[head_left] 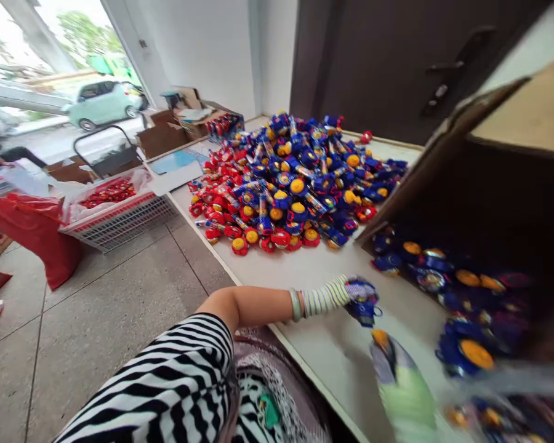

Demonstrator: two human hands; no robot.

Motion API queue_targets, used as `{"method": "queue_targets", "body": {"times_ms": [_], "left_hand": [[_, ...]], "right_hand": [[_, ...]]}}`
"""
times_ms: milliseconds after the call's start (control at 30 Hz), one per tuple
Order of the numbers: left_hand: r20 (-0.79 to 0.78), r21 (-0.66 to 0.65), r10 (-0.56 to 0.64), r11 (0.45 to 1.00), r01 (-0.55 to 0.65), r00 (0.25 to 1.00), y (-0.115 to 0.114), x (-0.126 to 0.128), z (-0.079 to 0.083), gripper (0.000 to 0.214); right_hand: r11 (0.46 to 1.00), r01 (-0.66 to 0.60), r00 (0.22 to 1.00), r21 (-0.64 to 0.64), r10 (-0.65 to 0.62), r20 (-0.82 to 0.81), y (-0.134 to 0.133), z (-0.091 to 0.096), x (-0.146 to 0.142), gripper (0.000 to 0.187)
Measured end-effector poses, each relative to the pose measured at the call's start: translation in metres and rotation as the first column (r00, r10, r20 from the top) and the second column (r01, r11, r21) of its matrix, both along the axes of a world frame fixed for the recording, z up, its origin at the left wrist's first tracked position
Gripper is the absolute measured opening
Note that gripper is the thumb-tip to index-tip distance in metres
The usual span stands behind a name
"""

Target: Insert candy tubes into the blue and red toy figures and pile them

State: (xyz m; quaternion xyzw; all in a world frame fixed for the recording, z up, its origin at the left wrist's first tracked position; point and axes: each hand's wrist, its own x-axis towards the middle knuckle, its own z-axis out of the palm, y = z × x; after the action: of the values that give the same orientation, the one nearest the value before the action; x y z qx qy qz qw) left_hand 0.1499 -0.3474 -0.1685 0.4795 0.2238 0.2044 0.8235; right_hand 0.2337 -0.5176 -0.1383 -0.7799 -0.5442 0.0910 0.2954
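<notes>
My left hand [333,294], in a striped knit glove, is closed around a small blue plastic toy [364,309] just above the white table. A small ring sticks out from the toy's side. Below and to the right, my right hand [404,384], in a pale green and grey glove, pinches a small yellow part [380,338] between its fingertips. The two hands are close but apart. Beyond them lies a large heap of blue and red plastic toys [298,186], many with round yellow pieces.
At the right, an open cardboard box [443,144] lies with more blue toys [475,354] at its mouth. A blurred clear bag [526,387] is at the lower right. Left of the table [300,264] stand a plastic basket [120,221] of red pieces and a red sack [41,240].
</notes>
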Motion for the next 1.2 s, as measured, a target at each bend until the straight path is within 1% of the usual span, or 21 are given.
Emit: {"method": "queue_targets", "body": {"times_ms": [67,133,167,300,400,467,533,567,633,700,733,833,867,900,933,1000,1033,1067,1100,1133,1200], "left_hand": [[0.011,0.035,0.015,0.999,-0.016,1.000,-0.011,-0.014,0.005,0.044],[-0.016,0.094,0.074,0.993,-0.072,0.997,-0.015,-0.026,0.005,0.038],[-0.027,0.127,0.098,0.987,-0.094,0.995,-0.015,-0.030,0.004,0.036],[-0.005,0.212,0.237,0.950,-0.231,0.971,-0.019,-0.030,-0.009,0.037],[-0.007,0.222,0.333,0.920,-0.323,0.943,-0.030,-0.025,-0.016,0.034],[0.011,0.222,0.379,0.902,-0.371,0.925,-0.036,-0.024,-0.016,0.033],[0.050,0.233,0.355,0.905,-0.356,0.934,-0.039,-0.025,-0.014,0.036],[0.070,0.252,0.312,0.913,-0.320,0.947,-0.039,-0.026,-0.011,0.038],[0.091,0.314,0.210,0.922,-0.228,0.973,-0.039,-0.029,-0.006,0.044],[0.085,0.372,0.159,0.911,-0.179,0.984,-0.039,-0.031,-0.001,0.046],[0.081,0.387,0.164,0.904,-0.183,0.983,-0.039,-0.030,0.000,0.045],[0.092,0.342,0.249,0.902,-0.265,0.964,-0.039,-0.026,0.000,0.045],[0.103,0.304,0.273,0.907,-0.292,0.956,-0.039,-0.024,0.000,0.046],[0.115,0.264,0.275,0.918,-0.297,0.954,-0.039,-0.023,-0.001,0.049],[0.131,0.225,0.251,0.935,-0.276,0.959,-0.038,-0.021,0.000,0.053],[0.180,0.175,0.129,0.971,-0.161,0.975,-0.034,-0.020,0.003,0.061],[0.203,0.175,0.055,0.980,-0.091,0.978,-0.030,-0.020,0.005,0.064],[0.214,0.189,-0.001,0.981,-0.040,0.977,-0.026,-0.020,0.008,0.065],[0.211,0.211,-0.021,0.977,-0.025,0.977,-0.022,-0.021,0.010,0.066],[0.197,0.233,0.002,0.971,-0.048,0.980,-0.019,-0.021,0.012,0.065],[0.156,0.252,0.128,0.954,-0.165,0.979,-0.016,-0.023,0.014,0.063]], "right_hand": [[0.997,0.046,0.999,-0.070,-0.045,0.006,0.004,-0.022,-0.006,0.030],[0.987,0.079,0.997,-0.142,-0.077,0.020,0.004,-0.039,-0.008,0.031],[0.984,0.028,0.999,-0.177,-0.020,0.042,0.003,-0.045,-0.008,0.035],[0.969,-0.049,0.991,-0.243,0.078,0.113,0.003,-0.051,-0.009,0.040],[0.976,-0.002,0.997,-0.219,0.019,0.074,0.004,-0.050,-0.015,0.038],[0.990,0.037,0.997,-0.134,-0.046,-0.066,0.003,-0.052,-0.018,0.036],[0.998,0.041,0.950,-0.048,-0.054,-0.308,0.000,-0.058,-0.021,0.043],[0.999,0.014,0.902,-0.031,-0.026,-0.431,-0.002,-0.061,-0.022,0.051],[0.996,-0.085,0.750,-0.035,0.041,-0.660,-0.005,-0.066,-0.024,0.073],[0.995,-0.094,0.641,-0.031,0.036,-0.766,-0.005,-0.068,-0.023,0.084],[0.999,-0.050,0.646,-0.023,0.014,-0.763,-0.004,-0.067,-0.023,0.082],[0.988,0.156,0.818,0.015,-0.121,-0.562,-0.004,-0.062,-0.022,0.062],[0.986,0.168,0.809,0.020,-0.127,-0.573,-0.004,-0.060,-0.024,0.057],[0.989,0.145,0.737,0.020,-0.094,-0.670,-0.005,-0.059,-0.028,0.054],[0.996,0.087,0.583,0.027,-0.029,-0.812,-0.006,-0.059,-0.032,0.054],[0.994,-0.059,0.139,0.095,0.103,-0.985,-0.007,-0.061,-0.040,0.057],[0.986,-0.104,-0.016,0.127,0.126,-0.992,-0.006,-0.062,-0.042,0.060],[0.985,-0.107,-0.056,0.132,0.127,-0.990,-0.005,-0.063,-0.042,0.062],[0.990,-0.078,-0.005,0.115,0.115,-0.993,-0.002,-0.063,-0.040,0.063],[0.995,-0.021,0.095,0.092,0.094,-0.991,0.001,-0.061,-0.037,0.062],[0.989,0.127,0.340,0.073,0.026,-0.940,0.007,-0.056,-0.026,0.056]]}}
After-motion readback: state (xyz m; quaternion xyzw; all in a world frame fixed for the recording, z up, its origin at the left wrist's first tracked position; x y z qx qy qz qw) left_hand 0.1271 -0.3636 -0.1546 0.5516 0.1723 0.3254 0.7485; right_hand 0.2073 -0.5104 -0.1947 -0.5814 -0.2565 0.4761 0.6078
